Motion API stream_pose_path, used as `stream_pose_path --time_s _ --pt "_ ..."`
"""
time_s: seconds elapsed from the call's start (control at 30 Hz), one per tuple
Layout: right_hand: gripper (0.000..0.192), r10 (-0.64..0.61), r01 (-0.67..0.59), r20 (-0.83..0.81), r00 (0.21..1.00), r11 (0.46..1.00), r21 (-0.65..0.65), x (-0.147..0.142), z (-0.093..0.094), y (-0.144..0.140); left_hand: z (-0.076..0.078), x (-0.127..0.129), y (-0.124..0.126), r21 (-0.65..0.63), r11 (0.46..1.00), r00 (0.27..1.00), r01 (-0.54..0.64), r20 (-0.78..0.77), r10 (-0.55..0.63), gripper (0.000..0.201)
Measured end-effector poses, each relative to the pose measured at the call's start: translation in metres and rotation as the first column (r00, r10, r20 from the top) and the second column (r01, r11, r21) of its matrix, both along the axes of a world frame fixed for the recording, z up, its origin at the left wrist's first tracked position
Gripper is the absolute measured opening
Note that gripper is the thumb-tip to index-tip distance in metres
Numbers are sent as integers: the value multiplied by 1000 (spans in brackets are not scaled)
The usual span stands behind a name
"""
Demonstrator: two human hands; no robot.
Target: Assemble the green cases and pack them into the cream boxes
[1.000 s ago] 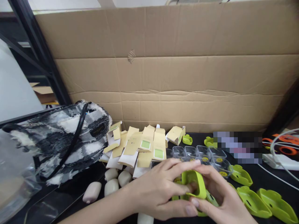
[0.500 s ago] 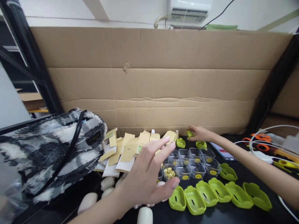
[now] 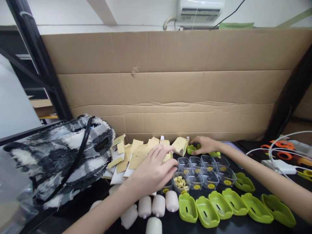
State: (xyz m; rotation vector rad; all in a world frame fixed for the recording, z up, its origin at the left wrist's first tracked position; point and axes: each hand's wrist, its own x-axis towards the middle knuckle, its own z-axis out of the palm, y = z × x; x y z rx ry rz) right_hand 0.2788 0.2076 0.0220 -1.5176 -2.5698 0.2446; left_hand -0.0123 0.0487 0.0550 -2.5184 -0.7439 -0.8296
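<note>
My left hand [image 3: 156, 167] hovers over the near edge of a pile of opened cardboard boxes [image 3: 136, 157], palm down, fingers apart and slightly bent, with nothing seen in it. Beside its fingertips stand rows of clear plastic cups with yellow stickers [image 3: 210, 178]. One cup holds pale yellow curled pieces [image 3: 180, 183]. At the back, my right hand [image 3: 206, 145] has its fingers closed over a small green dish [image 3: 198, 146], low at the table. The hand partly hides this dish. Green dishes lie on either side of it, one on the left [image 3: 191, 149] and one on the right [image 3: 215, 154].
Larger green slotted dishes [image 3: 207, 213] line the front right. Pale rounded pieces [image 3: 158, 205] lie at the front middle. A shaggy black-and-white bag [image 3: 73, 156] fills the left. White cables and a power strip [image 3: 278, 166] and orange-handled scissors [image 3: 284, 155] lie right. A cardboard wall [image 3: 170, 87] stands behind.
My right hand has lowered the small green dish from near the cardboard wall to beside another one. My left hand has drawn back a little, its fingers more bent. The view has shifted slightly.
</note>
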Motion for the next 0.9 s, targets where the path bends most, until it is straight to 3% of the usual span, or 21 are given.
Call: stream_pose_path --time_s 0.2,0.33,0.47,0.53,0.67,0.8,0.9 --pt "26 -76 92 -304 950 995 39 -5 -8 -13 -18 13 -4 -236 966 988 -109 -131 80 10" --pt "28 -123 179 -598 792 983 35 -11 -5 -43 -23 21 -2 -360 917 977 -174 -180 114 12" --pt "31 -26 98 -801 599 994 41 -29 -1 -95 -17 27 1 -461 853 961 -245 -233 151 16" --pt "35 20 13 -846 533 999 32 -40 -1 -122 -13 30 1 -501 822 953 -270 -258 155 17" --pt "32 32 -116 -875 484 993 -27 -55 -7 -156 -7 38 1 -561 774 950 -294 -259 173 14" --pt "33 1 -120 -902 431 991 -57 -59 -6 -161 -6 43 5 -632 736 970 -243 -153 189 19" --pt "32 -11 -113 -927 374 992 -58 -59 -1 -160 -3 41 7 -710 692 978 -132 18 206 18"
